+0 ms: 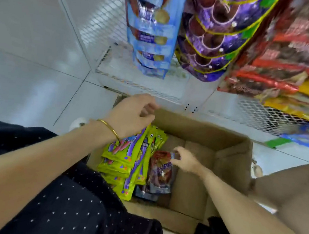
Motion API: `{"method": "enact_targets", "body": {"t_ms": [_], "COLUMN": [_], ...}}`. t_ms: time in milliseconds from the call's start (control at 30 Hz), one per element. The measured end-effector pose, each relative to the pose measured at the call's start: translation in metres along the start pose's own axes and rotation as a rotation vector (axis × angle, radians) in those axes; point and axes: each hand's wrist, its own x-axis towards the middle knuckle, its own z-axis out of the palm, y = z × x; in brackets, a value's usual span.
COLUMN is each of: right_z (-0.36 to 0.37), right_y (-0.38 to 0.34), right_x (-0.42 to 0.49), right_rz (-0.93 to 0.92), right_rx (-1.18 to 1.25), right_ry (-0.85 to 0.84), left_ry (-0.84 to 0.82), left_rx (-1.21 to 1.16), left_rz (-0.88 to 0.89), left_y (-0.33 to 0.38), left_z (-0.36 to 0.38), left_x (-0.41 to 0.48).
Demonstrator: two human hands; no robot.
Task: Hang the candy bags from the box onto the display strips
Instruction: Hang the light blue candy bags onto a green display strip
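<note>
Cardboard box (pixel 196 183) sits on white tiled floor (pixel 29 75), right in front of a white wire-mesh rack (pixel 140 80). Green candy bags (pixel 125 159) stacked at the box's left side, red bag (pixel 161 171) beside them. Right hand (pixel 185 159) pinches the red bag's top. Left hand (pixel 132 114) above the box's far-left corner, fingers loosely curled, holding nothing. Blue (pixel 151 32), purple (pixel 211 33) and red-yellow bags (pixel 282 69) hang on the rack.
</note>
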Motion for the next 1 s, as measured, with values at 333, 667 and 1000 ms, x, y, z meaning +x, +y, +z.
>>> {"method": "enact_targets", "body": {"t_ms": [333, 667, 1000], "right_z": [0.025, -0.044, -0.165], "right_y": [0.012, 0.002, -0.094], "right_x": [0.069, 0.03, -0.091], "right_rz": [-0.024, -0.141, -0.379], "right_rx": [-0.215, -0.051, -0.005], "right_ry": [-0.171, -0.316, 0.013], "left_ry": [-0.039, -0.113, -0.149], "left_rx": [0.002, -0.028, -0.025], "left_rz": [-0.157, -0.103, 0.026], "left_y": [-0.013, -0.004, 0.03], "left_z": [0.008, 0.014, 0.008], "left_x": [0.011, 0.015, 0.001]}}
